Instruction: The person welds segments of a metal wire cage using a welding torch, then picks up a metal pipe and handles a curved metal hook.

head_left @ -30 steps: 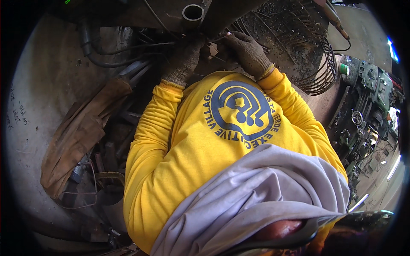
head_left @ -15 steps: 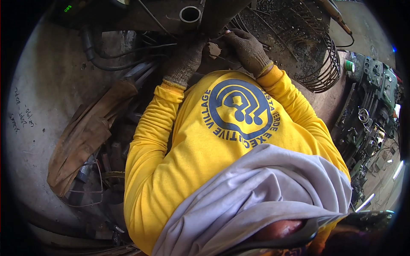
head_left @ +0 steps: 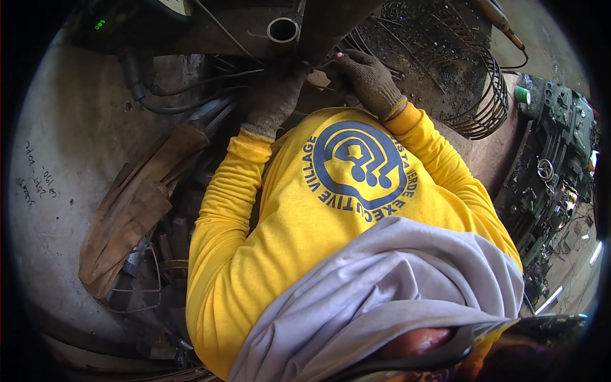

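Note:
Both my hands wear dirty knit gloves and are close together below a dark upright metal column. My left hand (head_left: 275, 95) is bent inward beneath a short open-ended pipe (head_left: 282, 32), its fingertips lost in shadow. On the other side, my right hand (head_left: 370, 79) is closed in a pinch, with a bare thumb tip poking out of the glove. A thin dark rod-like piece (head_left: 326, 63) shows at its fingertips, reaching toward the left hand. What the left fingers hold is hidden.
Dark cables (head_left: 172, 99) run left of my hands. Brown heavy cloth (head_left: 133, 210) drapes at the left. A curved metal rod cage (head_left: 487, 105) and dark debris lie on the right, below a cabled handle (head_left: 496, 18). A green machine (head_left: 569, 121) stands far right.
My right hand's fingers have curled inward and closer to the left hand, covering more of the brownish patch between them. The view has shifted slightly; the left hand stays in place.

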A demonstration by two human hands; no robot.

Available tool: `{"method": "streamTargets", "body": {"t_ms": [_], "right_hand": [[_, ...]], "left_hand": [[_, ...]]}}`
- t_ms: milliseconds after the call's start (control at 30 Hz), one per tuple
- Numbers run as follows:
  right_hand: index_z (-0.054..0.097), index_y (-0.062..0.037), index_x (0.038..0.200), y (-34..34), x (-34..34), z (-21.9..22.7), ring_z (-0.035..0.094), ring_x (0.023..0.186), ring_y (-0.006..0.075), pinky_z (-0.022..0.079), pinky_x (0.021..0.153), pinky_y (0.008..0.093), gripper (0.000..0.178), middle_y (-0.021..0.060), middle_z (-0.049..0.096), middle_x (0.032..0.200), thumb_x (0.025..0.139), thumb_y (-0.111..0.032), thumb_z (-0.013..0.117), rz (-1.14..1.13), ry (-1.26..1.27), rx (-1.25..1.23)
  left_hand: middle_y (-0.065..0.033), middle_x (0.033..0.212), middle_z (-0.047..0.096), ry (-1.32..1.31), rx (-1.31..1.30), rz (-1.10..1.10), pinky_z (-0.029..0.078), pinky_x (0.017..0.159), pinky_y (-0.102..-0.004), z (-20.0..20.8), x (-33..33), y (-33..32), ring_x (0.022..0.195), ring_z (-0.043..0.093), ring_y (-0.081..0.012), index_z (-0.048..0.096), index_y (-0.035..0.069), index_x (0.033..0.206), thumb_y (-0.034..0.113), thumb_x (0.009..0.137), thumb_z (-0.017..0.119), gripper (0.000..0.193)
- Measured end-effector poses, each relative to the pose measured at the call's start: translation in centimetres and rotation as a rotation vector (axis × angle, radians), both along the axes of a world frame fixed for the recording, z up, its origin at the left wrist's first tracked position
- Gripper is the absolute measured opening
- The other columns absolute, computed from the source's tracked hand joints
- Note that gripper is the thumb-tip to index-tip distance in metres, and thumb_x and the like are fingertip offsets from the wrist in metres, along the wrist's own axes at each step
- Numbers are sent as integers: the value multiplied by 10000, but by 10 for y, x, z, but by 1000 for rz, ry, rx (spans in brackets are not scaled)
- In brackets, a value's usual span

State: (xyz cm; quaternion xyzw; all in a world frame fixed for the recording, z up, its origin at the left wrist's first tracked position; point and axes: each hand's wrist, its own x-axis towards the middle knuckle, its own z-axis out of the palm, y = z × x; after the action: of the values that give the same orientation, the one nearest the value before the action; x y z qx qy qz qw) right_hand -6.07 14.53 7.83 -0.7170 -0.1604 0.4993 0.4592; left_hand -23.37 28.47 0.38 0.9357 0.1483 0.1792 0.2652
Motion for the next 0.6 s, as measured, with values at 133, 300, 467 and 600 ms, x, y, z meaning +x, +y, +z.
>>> {"method": "streamTargets", "body": {"t_ms": [133, 300, 467, 600], "right_hand": [[663, -12, 1122, -3, 3, -2, 653, 749, 101, 532, 668, 231, 316, 54, 718, 938, 1024, -299, 576, 13, -49, -6], [705, -25, 1128, -8, 8, 2, 678, 838, 152, 525, 751, 306, 387, 110, 740, 944, 996, -373, 601, 19, -120, -36], [701, -33, 1150, -8, 3, 15, 696, 873, 210, 537, 795, 320, 406, 126, 738, 992, 966, -391, 641, -73, -70, -59], [671, -22, 1203, -12, 9, 20, 703, 912, 215, 545, 812, 322, 438, 130, 736, 987, 969, -392, 640, -58, -82, -45]], "left_hand": [[-189, 1256, 605, -10, -212, 324, 541, 855, -439, 54, -8, 4, 1062, 640, -358, 539, 59, 1317, 430, 703, 868, 789], [-125, 1043, 704, -481, 207, 227, 495, 960, -408, 58, 22, 26, 1077, 635, -292, 556, 18, 1254, 398, 657, 923, 798], [-125, 1088, 694, -278, -41, 32, 510, 946, -402, 47, 40, 32, 1057, 651, -292, 564, 23, 1254, 421, 640, 931, 819], [-125, 1123, 685, -178, -162, 10, 522, 935, -397, 45, 41, 26, 1040, 664, -293, 570, 26, 1254, 440, 626, 937, 836]]}}
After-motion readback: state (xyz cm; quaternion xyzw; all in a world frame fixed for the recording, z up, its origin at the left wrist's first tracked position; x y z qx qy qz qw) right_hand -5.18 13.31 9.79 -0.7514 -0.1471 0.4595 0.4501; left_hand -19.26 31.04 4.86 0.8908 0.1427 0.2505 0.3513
